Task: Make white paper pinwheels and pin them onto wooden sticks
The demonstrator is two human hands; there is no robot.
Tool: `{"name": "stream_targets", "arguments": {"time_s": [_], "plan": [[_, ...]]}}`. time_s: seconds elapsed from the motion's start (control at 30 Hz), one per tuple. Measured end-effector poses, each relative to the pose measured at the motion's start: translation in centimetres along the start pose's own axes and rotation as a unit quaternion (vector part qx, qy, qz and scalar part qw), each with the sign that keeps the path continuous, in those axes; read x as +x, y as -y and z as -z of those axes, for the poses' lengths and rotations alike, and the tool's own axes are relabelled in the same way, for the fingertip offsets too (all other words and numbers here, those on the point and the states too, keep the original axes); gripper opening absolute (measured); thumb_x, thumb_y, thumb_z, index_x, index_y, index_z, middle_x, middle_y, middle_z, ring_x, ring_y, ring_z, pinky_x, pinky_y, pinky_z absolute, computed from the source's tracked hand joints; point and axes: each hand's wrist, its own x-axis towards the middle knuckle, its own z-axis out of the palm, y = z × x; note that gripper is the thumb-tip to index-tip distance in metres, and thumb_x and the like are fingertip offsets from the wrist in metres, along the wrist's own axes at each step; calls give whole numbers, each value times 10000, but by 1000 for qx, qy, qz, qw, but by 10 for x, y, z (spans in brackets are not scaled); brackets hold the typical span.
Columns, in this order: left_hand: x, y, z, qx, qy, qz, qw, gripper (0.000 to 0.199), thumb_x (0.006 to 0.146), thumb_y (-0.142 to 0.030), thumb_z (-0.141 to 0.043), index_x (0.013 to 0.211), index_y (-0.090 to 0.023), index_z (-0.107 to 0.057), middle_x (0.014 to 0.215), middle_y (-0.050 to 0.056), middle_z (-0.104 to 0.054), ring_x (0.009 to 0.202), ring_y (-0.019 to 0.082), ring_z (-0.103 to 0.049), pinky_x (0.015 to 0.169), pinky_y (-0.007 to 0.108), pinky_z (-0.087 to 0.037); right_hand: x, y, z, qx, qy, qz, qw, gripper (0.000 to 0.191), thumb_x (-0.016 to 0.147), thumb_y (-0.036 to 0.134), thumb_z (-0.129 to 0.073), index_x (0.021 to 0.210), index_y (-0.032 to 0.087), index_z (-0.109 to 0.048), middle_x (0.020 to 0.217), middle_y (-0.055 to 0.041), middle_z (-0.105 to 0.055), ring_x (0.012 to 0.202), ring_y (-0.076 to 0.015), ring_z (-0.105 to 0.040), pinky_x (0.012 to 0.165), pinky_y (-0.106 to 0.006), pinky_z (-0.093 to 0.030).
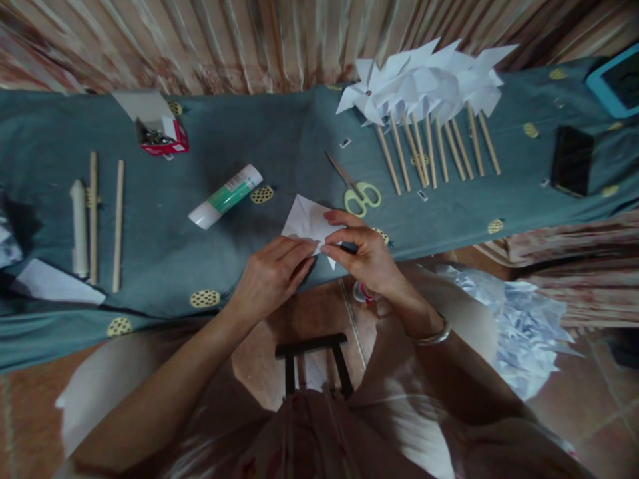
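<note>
A folded piece of white paper with crease lines lies at the near edge of the cloth-covered table. My left hand presses its closed fingers on the paper's lower left part. From the right, my right hand pinches the paper's near edge between thumb and fingers, close to the left fingertips. Just beyond the right hand lie scissors with light green handles. A green and white glue stick rests to the left of the paper. My fingers hide part of the paper.
Several white paper pinwheels on wooden sticks lie at the back right. A phone and a blue-framed tablet are farther right. Leftward are a red box of small metal pieces, two wooden sticks, a white pen-like tube and paper.
</note>
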Motion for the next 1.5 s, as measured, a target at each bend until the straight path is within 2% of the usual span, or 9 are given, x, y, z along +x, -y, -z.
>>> {"name": "stream_targets", "arguments": {"time_s": [0.2, 0.4, 0.67, 0.97, 1.4, 1.5], "plan": [[-3, 1, -4, 1, -1, -22, 1000, 170, 960, -163, -545, 1078, -124, -661, 964, 97, -732, 872, 188, -671, 773, 317, -591, 0, 3, -4, -27, -14, -5, 1000, 68, 794, 190, -710, 741, 231, -722, 1255, -50, -671, 1185, -232, -629, 1060, -409, -461], [-2, 3, -6, 1, 6, 5, 1000, 178, 955, -164, -551, 1063, -144, -692, 945, 82, -728, 883, 181, -682, 759, 298, -588, 0, 5, -7, -58, -26, 0, 998, 59, 805, 241, -700, 746, 242, -706, 1264, -52, -669, 1194, -257, -616, 1059, -455, -476], [0, 6, -6, -36, 25, 45, 998, 193, 954, -167, -547, 1037, -142, -720, 977, 87, -748, 917, 182, -694, 825, 306, -580, -1, 5, -9, -82, -43, 16, 996, 43, 818, 235, -689, 777, 222, -699, 1242, -95, -677, 1148, -258, -639, 1032, -466, -501], [2, 6, -3, -57, 43, 84, 994, 214, 959, -197, -536, 1040, -182, -734, 1006, 64, -756, 919, 168, -707, 840, 292, -574, -2, 7, -10, -80, -51, 3, 996, 29, 815, 230, -695, 795, 241, -677, 1256, -75, -676, 1189, -255, -626, 1068, -483, -484], [7, 6, -1, -81, 56, 109, 989, 230, 947, -191, -531, 1042, -193, -740, 996, 55, -756, 908, 168, -710, 829, 287, -567, -2, 8, -9, -94, -43, 9, 995, 9, 822, 217, -695, 813, 215, -692, 1265, -104, -668, 1217, -268, -616, 1079, -467, -475], [7, 7, -1, -83, 61, 109, 989, 228, 940, -180, -535, 1038, -181, -740, 994, 61, -757, 906, 167, -710, 828, 280, -563, -3, 7, -9, -92, -44, 12, 995, 21, 828, 224, -691, 842, 230, -704, 1266, -87, -668, 1225, -264, -609, 1082, -476, -474]]}}
